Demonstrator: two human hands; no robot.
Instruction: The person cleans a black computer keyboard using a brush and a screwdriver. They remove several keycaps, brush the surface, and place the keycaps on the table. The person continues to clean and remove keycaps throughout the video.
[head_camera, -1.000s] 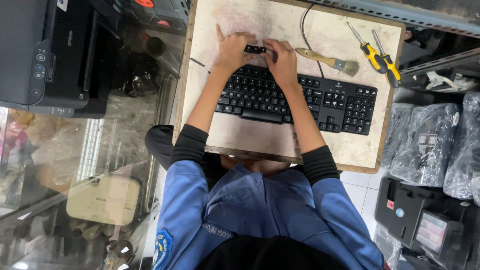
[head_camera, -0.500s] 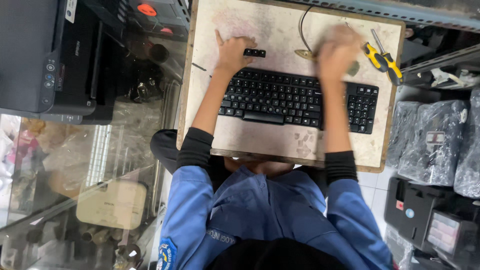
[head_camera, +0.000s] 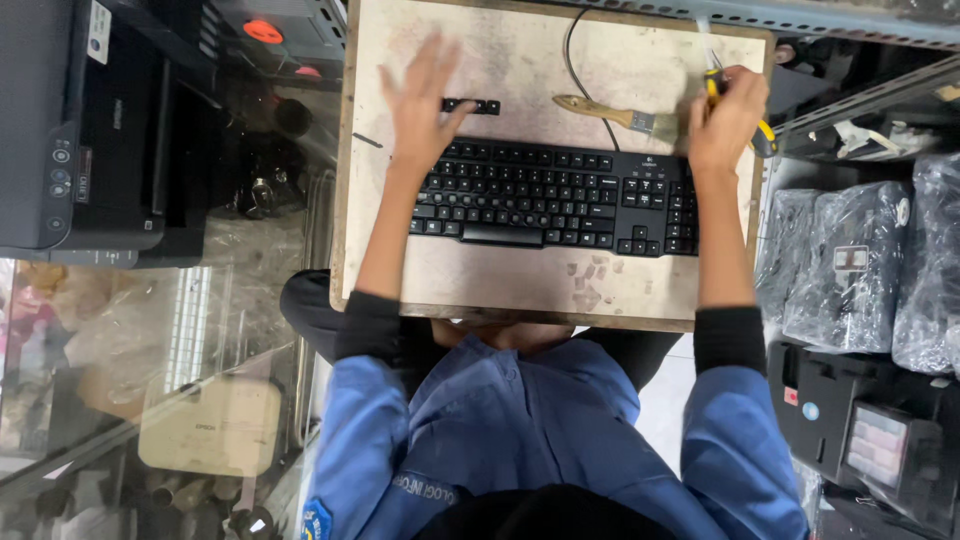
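A black keyboard (head_camera: 560, 195) lies across a worn wooden board (head_camera: 520, 285) on my lap. My left hand (head_camera: 420, 105) hovers with fingers spread over the keyboard's far left corner, next to a short strip of loose black keys (head_camera: 472, 105). My right hand (head_camera: 728, 120) is at the board's far right corner, closed around a yellow-handled tool (head_camera: 712, 85). A paintbrush with a wooden handle (head_camera: 610, 112) lies just beyond the keyboard, between my two hands.
The keyboard's black cable (head_camera: 570, 50) runs off the far edge. A dark printer (head_camera: 80, 130) stands to the left above a glass case (head_camera: 150, 380). Plastic-wrapped black bundles (head_camera: 860, 260) and a metal shelf rail (head_camera: 850, 25) crowd the right side.
My right hand left the key strip, swung right past the brush and closed on the yellow-handled tool. My left hand lifted off the strip and spread its fingers.
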